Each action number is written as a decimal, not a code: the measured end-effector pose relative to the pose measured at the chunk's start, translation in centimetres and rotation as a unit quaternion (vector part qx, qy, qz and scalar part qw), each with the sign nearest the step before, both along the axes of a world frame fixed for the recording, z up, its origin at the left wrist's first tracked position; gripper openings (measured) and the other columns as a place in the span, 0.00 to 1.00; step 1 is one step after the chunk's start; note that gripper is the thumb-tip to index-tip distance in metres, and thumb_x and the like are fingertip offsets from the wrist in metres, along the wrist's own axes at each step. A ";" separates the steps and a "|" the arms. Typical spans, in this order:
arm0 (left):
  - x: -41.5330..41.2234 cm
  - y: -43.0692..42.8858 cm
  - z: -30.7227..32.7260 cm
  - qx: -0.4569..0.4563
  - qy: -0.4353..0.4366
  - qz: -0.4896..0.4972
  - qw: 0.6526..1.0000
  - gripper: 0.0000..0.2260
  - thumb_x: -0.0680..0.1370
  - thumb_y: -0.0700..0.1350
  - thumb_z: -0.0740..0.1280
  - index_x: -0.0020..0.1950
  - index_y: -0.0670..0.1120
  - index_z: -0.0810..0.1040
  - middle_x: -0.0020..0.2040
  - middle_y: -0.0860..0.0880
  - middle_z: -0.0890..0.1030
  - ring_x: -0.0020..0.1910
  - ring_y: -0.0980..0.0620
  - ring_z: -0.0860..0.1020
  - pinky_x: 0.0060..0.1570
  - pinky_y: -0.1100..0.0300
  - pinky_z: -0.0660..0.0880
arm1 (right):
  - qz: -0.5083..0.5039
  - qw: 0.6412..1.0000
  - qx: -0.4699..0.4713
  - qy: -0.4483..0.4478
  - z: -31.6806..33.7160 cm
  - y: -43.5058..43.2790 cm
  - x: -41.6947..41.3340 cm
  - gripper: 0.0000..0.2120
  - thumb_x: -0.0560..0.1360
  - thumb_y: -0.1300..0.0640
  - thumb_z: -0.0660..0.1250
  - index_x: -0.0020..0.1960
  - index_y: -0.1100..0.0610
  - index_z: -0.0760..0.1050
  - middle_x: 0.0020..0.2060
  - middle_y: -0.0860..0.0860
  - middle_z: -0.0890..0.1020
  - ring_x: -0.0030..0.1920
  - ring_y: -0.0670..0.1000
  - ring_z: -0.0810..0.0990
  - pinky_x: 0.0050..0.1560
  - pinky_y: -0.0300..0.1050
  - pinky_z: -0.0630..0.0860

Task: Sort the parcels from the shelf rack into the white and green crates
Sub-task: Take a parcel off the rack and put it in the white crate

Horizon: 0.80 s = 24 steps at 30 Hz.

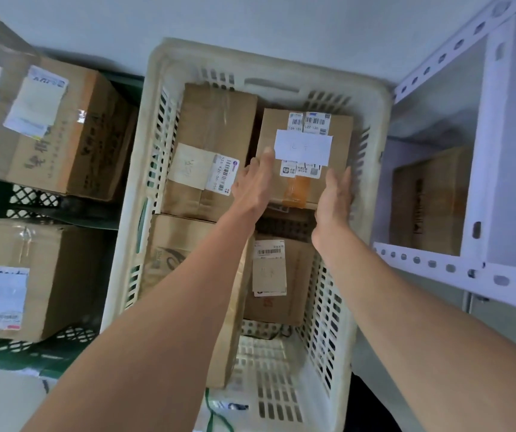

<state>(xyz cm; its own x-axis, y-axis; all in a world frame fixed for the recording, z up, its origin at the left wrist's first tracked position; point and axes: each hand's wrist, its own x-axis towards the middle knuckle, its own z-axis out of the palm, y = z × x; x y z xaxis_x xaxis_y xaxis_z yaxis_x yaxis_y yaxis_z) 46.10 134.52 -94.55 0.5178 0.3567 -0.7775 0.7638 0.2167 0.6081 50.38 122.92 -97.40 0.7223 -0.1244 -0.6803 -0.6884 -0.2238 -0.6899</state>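
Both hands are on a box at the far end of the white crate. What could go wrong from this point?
1. The box lies tilted at the far end of the white crate; once released it may slip.
2. The right hand is between box and crate wall and could get pinched.
3. The left hand lies flat with no real grip, so the box could shift toward the neighbouring box.

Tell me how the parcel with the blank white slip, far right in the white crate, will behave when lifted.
The parcel probably stays stiff: squared cardboard. Taped faces may be slippery. Both hands, left hand and right hand, suggest bulk.
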 end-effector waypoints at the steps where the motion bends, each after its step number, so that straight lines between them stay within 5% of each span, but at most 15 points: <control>1: 0.2 0.0 -0.3 -0.002 -0.002 -0.005 1.000 0.16 0.88 0.62 0.47 0.64 0.54 0.67 0.73 0.46 0.75 0.79 0.42 0.66 0.81 0.36 0.56 | -0.013 1.000 0.012 0.006 -0.4 0.1 0.0 0.30 0.86 0.43 0.57 0.85 0.39 0.51 0.85 0.45 0.55 0.84 0.54 0.57 0.82 0.66 0.56; 4: 1.1 0.0 -1.4 0.013 -0.016 -0.018 1.000 0.24 0.88 0.61 0.47 0.71 0.49 0.74 0.73 0.46 0.78 0.77 0.43 0.70 0.80 0.37 0.58 | -0.031 0.999 0.041 0.010 -1.0 0.3 0.0 0.33 0.84 0.42 0.58 0.85 0.39 0.50 0.85 0.44 0.54 0.84 0.53 0.55 0.82 0.65 0.56; 10: 2.0 -0.2 -2.0 0.028 -0.012 -0.023 0.999 0.38 0.79 0.71 0.49 0.80 0.48 0.69 0.81 0.46 0.69 0.82 0.42 0.63 0.80 0.36 0.58 | -0.024 0.999 0.028 -0.024 -1.1 1.0 0.5 0.44 0.74 0.38 0.64 0.86 0.41 0.50 0.85 0.46 0.54 0.84 0.53 0.55 0.82 0.65 0.56; 18: 2.2 -0.8 -2.4 0.008 0.003 0.037 0.999 0.36 0.83 0.70 0.54 0.86 0.52 0.60 0.87 0.48 0.57 0.86 0.42 0.54 0.82 0.35 0.54 | 0.037 0.985 -0.094 -0.140 0.2 1.9 -1.6 0.34 0.83 0.42 0.58 0.85 0.52 0.54 0.84 0.52 0.52 0.84 0.54 0.53 0.80 0.57 0.60; 24: 1.5 -0.7 -2.1 -0.007 -0.036 0.005 0.999 0.36 0.85 0.70 0.49 0.88 0.54 0.54 0.89 0.53 0.50 0.88 0.52 0.44 0.83 0.42 0.46 | 0.075 0.983 -0.101 -0.130 1.1 0.6 -1.8 0.28 0.89 0.48 0.53 0.86 0.53 0.53 0.86 0.50 0.51 0.85 0.49 0.51 0.81 0.51 0.53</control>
<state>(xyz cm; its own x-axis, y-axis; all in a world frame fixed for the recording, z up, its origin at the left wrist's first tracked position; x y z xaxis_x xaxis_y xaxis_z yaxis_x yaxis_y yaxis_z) 47.57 133.83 -96.69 0.5687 0.3510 -0.7439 0.7160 0.2338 0.6578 48.57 123.53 -96.27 0.8891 -0.1165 -0.4427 -0.4432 -0.4609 -0.7688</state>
